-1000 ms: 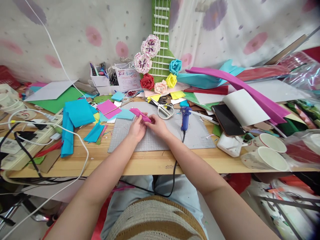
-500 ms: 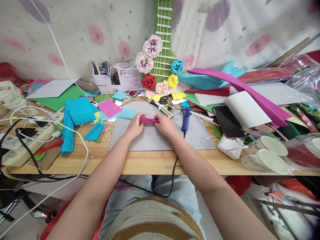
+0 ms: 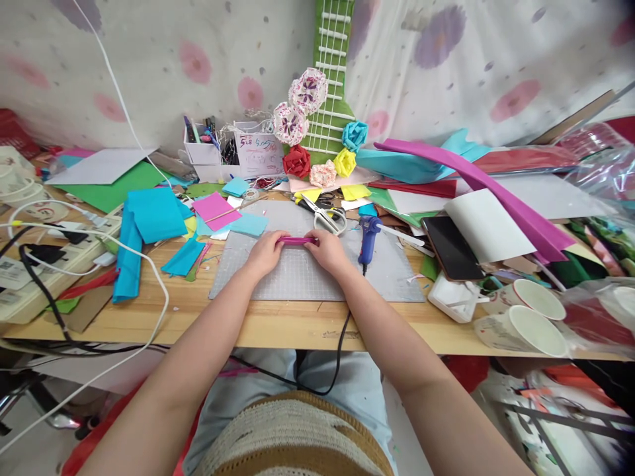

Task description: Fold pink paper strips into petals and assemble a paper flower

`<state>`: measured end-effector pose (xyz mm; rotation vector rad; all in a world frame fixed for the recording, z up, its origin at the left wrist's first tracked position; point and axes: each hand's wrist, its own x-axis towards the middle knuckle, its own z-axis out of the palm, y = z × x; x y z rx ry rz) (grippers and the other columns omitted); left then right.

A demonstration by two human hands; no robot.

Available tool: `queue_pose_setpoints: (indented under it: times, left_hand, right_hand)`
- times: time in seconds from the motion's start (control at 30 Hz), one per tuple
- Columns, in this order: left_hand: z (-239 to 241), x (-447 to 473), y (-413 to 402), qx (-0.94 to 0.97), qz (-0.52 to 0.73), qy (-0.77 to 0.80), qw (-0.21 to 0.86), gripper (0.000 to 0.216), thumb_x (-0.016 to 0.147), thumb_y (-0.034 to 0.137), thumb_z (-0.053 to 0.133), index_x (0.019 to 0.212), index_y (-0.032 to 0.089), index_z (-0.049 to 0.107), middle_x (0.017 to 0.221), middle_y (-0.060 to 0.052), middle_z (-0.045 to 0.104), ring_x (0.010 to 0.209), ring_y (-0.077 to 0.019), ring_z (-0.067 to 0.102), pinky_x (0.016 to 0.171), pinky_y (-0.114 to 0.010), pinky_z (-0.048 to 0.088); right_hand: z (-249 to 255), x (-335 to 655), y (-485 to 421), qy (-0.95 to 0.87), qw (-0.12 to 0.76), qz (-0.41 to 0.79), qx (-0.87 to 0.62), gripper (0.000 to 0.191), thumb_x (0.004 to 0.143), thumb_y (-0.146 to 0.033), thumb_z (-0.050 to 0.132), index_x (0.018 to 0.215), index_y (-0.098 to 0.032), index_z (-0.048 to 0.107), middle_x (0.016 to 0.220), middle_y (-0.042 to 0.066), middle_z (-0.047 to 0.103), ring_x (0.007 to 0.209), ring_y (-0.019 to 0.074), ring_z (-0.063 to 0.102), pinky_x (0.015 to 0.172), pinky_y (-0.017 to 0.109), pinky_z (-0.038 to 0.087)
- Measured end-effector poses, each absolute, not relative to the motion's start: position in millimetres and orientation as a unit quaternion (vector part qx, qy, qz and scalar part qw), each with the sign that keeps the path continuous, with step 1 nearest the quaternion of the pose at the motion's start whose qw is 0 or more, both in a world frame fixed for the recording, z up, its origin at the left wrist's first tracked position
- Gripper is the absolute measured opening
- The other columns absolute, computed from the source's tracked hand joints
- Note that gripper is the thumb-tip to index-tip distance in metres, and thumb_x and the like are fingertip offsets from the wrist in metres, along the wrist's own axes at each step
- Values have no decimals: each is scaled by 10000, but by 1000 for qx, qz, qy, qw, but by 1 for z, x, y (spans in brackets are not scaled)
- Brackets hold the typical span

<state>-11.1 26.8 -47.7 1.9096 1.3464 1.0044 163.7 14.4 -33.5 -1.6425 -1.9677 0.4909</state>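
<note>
A narrow folded strip of magenta crepe paper [image 3: 297, 241] spans the gap between my hands over the grey cutting mat [image 3: 297, 281]. My left hand [image 3: 268, 253] is closed on its left end, and my right hand [image 3: 325, 251] pinches the right end. The fingertips partly hide both ends. Just beyond my right hand lie scissors with white handles [image 3: 330, 218]. A blue hot glue gun [image 3: 368, 239] stands on the mat further right, its cord running down past my right forearm.
Left of the mat lie blue crepe paper pieces [image 3: 156, 215] and a power strip [image 3: 59, 281] with tangled cables. A green guitar-shaped piece [image 3: 330, 119] with paper flowers stands at the back. To the right are a phone [image 3: 451, 248], a white tray [image 3: 451, 297] and paper cups [image 3: 523, 330].
The magenta strip looks narrower and more compact between my fingers, its separate layers less visible. My hands stay in nearly the same place, and the view has shifted slightly.
</note>
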Motion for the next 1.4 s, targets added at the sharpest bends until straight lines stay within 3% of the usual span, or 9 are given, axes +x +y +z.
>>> queue_pose_setpoints:
  times: [0.13, 0.3, 0.4, 0.57, 0.7, 0.83, 1.0, 1.2, 1.4]
  left_hand:
    - [-50, -12, 27, 713, 380, 496, 318, 299, 739, 70, 508, 970, 220, 627, 1037, -59, 634, 1013, -227, 549, 975, -393, 364]
    - [-56, -12, 28, 782, 366, 441, 244, 453, 752, 62, 485, 1186, 193, 491, 1267, -89, 499, 1212, -200, 417, 1067, -403, 270]
    - [-58, -11, 30, 810, 340, 428, 211, 382, 780, 57, 438, 1126, 195, 525, 1215, -83, 519, 1180, -195, 433, 1071, -430, 252]
    - [-54, -11, 30, 797, 335, 473, 170, 212, 798, 111, 464, 955, 175, 591, 988, -83, 556, 1007, -213, 499, 938, -388, 387]
    - [-45, -14, 26, 776, 352, 491, 179, 231, 766, 128, 522, 977, 192, 591, 952, -61, 546, 914, -195, 525, 866, -345, 424]
    - [-36, -16, 21, 811, 329, 454, 164, 405, 737, 193, 587, 1138, 219, 540, 1065, -65, 528, 1001, -205, 496, 911, -354, 399]
    - [-29, -9, 13, 864, 243, 430, 96, 236, 816, 262, 505, 1020, 210, 611, 994, -103, 592, 1035, -277, 454, 943, -446, 325]
    - [-31, -1, 7, 842, 264, 456, 119, 310, 850, 199, 398, 1108, 186, 570, 907, -97, 557, 915, -246, 500, 872, -389, 373]
    - [-42, 1, 19, 678, 453, 498, 293, 182, 831, 198, 462, 884, 187, 636, 842, -48, 571, 857, -182, 516, 865, -309, 382]
  right_hand:
    - [-35, 166, 16, -733, 256, 176, -605, 245, 801, -190, 559, 1020, -193, 669, 957, 65, 647, 852, 184, 581, 778, 294, 424]
    - [-35, 166, 18, -753, 245, 172, -586, 308, 818, -176, 537, 1108, -194, 640, 1004, 75, 637, 916, 193, 578, 824, 299, 418]
    - [-36, 166, 18, -764, 237, 164, -578, 320, 825, -168, 524, 1124, -196, 631, 1013, 74, 630, 934, 190, 571, 844, 296, 410]
    - [-37, 165, 17, -765, 238, 165, -576, 326, 824, -185, 535, 1137, -185, 625, 1017, 74, 623, 919, 179, 567, 821, 274, 415]
    - [-39, 167, 19, -766, 243, 164, -572, 289, 833, -210, 528, 1093, -221, 653, 994, 61, 639, 906, 181, 556, 805, 286, 408]
    - [-36, 171, 20, -791, 234, 142, -548, 269, 819, -244, 559, 1063, -259, 670, 955, 43, 668, 912, 200, 519, 851, 327, 360]
    - [-28, 171, 14, -810, 232, 165, -513, 225, 790, -268, 596, 995, -269, 691, 938, 27, 683, 890, 197, 508, 868, 355, 308]
    - [-24, 171, 11, -763, 324, 230, -510, 249, 742, -242, 601, 981, -194, 651, 837, 18, 656, 763, 146, 506, 788, 304, 368]
    - [-25, 164, 13, -609, 478, 435, -460, 548, 681, -370, 638, 1165, -182, 462, 835, -4, 585, 643, 92, 507, 629, 235, 420]
